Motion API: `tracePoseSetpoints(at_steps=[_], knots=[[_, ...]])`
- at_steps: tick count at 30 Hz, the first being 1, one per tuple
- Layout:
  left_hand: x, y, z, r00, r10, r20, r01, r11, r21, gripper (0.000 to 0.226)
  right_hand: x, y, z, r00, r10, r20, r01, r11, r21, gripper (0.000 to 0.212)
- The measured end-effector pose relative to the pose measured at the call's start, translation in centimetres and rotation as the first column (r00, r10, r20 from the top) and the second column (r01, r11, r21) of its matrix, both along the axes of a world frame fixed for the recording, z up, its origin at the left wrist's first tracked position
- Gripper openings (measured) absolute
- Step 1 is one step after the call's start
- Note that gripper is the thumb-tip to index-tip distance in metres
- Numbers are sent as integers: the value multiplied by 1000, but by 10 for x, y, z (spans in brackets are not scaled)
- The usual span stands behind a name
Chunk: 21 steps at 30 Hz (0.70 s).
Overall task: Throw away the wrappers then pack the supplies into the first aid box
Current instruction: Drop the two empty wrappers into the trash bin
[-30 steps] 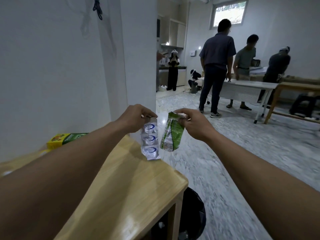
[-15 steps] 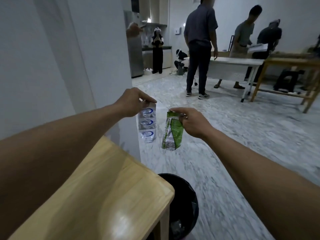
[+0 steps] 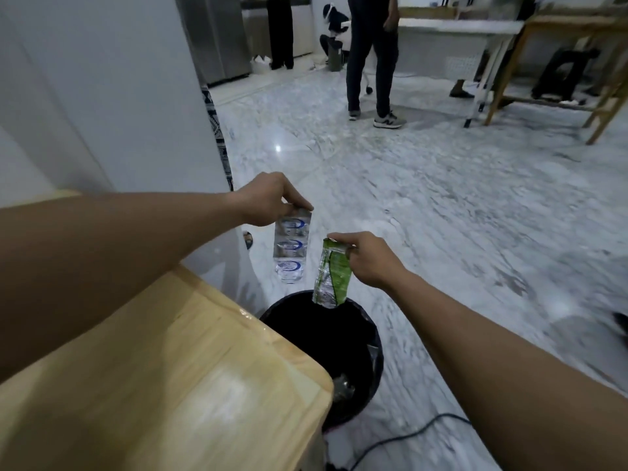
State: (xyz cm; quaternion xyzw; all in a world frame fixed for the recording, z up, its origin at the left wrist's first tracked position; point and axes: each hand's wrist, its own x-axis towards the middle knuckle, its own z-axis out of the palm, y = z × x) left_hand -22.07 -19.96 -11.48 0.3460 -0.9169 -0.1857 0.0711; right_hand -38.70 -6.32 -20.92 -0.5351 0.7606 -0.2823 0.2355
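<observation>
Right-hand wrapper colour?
Green with silver foil, the wrapper in the right hand; head view.

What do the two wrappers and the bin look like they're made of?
Clear wrapper in the left hand: thin see-through plastic film with blue print, the floor showing through. Green wrapper in the right hand: creased film, probably foil-lined, its inside silvery. Bin: black, seemingly with a glossy plastic liner; too dark to be sure.

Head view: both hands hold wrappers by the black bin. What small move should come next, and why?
Probably let go with the right hand first: its green wrapper hangs with its lower end over the black bin. The clear wrapper in the left hand appears short of the rim, so it likely needs bringing closer first.
</observation>
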Motion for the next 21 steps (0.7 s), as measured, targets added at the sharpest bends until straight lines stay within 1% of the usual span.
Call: tracePoseSetpoints(at_steps=[4,6,8,11,13,16,18,21], knots=[[-14,-3,-20,995,-44,86,41,999,34,23,4,2,-30,1000,-6,10,5,997,81,64],[-16,-4,-27,982,-79,169,62,993,104,26,2,4,-39,1000,13,27,-16,991,136,66],[-16,-4,-32,967,-101,236,52,977,204,33,-1,7,-44,999,23,45,-31,980,199,69],[-15,-1,-32,965,-79,251,7,961,275,45,-2,15,-44,996,17,82,-37,967,254,67],[-15,1,-27,971,-56,232,-9,963,270,47,-2,20,-37,998,10,69,-27,968,249,66],[-10,12,-13,974,-27,224,-26,972,234,43,-1,23,-11,1000,25,13,-28,974,223,63],[-4,22,0,977,10,212,-47,984,169,45,2,25,14,998,42,-42,-33,982,187,58],[11,37,22,977,78,201,-90,995,51,51,10,27,55,983,77,-168,-56,990,127,53]])
